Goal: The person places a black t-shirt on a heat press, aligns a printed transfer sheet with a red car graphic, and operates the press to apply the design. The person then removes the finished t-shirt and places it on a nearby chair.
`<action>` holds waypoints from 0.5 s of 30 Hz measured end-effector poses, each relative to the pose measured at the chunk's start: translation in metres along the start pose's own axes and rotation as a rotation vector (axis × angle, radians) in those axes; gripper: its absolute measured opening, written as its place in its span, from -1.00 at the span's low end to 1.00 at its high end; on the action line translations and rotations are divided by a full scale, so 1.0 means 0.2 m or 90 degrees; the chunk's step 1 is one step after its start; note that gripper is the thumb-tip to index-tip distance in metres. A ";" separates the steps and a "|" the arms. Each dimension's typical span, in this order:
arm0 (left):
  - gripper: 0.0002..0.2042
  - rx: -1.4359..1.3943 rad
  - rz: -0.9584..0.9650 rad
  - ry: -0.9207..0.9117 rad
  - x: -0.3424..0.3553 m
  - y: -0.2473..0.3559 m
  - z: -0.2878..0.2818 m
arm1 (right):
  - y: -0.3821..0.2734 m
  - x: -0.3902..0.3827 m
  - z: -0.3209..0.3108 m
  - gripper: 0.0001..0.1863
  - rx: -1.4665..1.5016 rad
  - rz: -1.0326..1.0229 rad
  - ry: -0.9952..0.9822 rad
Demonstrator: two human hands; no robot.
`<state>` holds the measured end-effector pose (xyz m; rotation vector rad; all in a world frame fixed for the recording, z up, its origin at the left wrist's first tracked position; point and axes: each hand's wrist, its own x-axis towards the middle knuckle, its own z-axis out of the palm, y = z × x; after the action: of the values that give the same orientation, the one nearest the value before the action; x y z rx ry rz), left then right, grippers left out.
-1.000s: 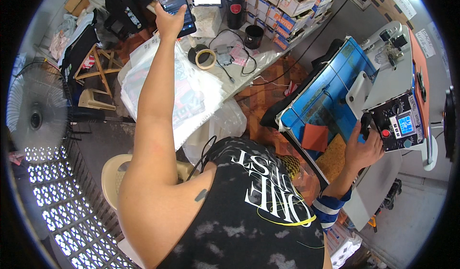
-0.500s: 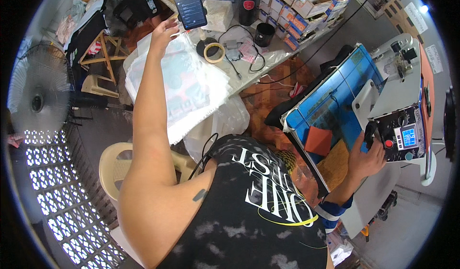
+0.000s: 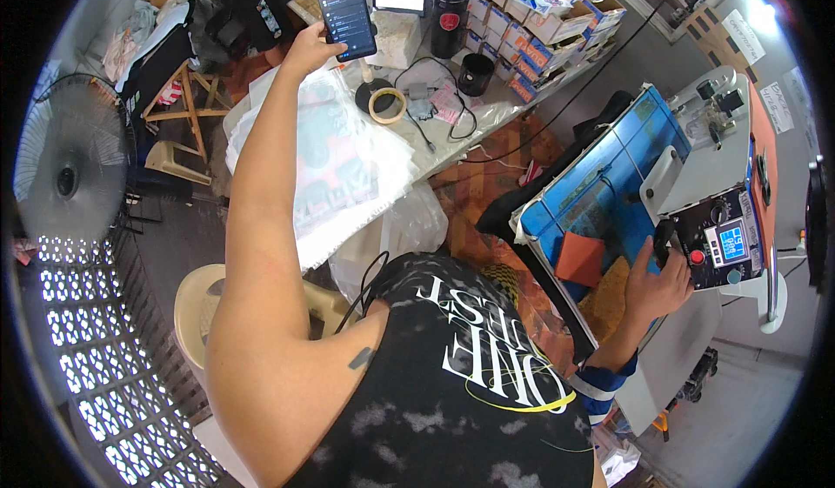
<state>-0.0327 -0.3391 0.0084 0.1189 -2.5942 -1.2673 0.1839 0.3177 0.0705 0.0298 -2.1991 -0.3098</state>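
Observation:
My left arm stretches across the table to a black phone (image 3: 349,18) with a lit screen, propped upright. My left hand (image 3: 310,50) is closed at the phone's lower left edge, a digit over the front and the others partly hidden. To my right, my right hand (image 3: 658,284) wraps round the black handle (image 3: 664,237) of a heat press (image 3: 696,175). Beside that hand is the press's control box (image 3: 718,237) with a lit blue display and a red button. Under the press lies a blue bed (image 3: 600,162) with an orange-red pad (image 3: 580,257) and a brown pad (image 3: 606,301).
A stack of clear printed sheets (image 3: 348,153) covers the table's near left. A tape roll (image 3: 387,105), a black cup (image 3: 476,74), a tumbler (image 3: 448,18) and stacked boxes (image 3: 531,31) stand beyond. A fan (image 3: 70,179) and a plastic chair (image 3: 198,305) are left; cables cross the table.
My left hand has gone from just beside the phone to closing on its lower left edge. My right hand stays on the press handle. The view has shifted slightly.

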 end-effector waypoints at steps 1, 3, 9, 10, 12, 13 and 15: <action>-0.53 0.002 0.002 0.003 0.01 0.01 0.01 | 0.01 0.00 -0.01 -0.65 0.000 0.002 -0.010; -0.54 0.009 0.000 0.009 0.01 0.01 0.03 | 0.02 -0.02 -0.02 -0.64 0.004 0.003 -0.033; -0.55 0.011 -0.006 -0.001 0.02 -0.02 0.06 | 0.03 -0.02 -0.03 -0.64 0.006 -0.003 -0.071; -0.55 -0.005 -0.010 -0.005 0.02 -0.01 0.07 | 0.03 -0.02 -0.03 -0.64 0.004 0.003 -0.081; -0.53 -0.016 -0.012 -0.008 0.01 0.01 0.08 | 0.04 -0.02 -0.02 -0.64 0.002 0.012 -0.097; -0.52 -0.021 -0.012 -0.008 0.01 0.02 0.08 | 0.04 -0.02 -0.02 -0.64 0.001 0.014 -0.102; -0.54 0.017 0.003 0.032 0.00 0.02 0.10 | 0.05 -0.03 -0.02 -0.63 -0.001 0.016 -0.111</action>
<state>-0.0377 -0.3218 -0.0004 0.1473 -2.5674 -1.2125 0.1915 0.3272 0.0704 -0.0267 -2.3706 -0.3109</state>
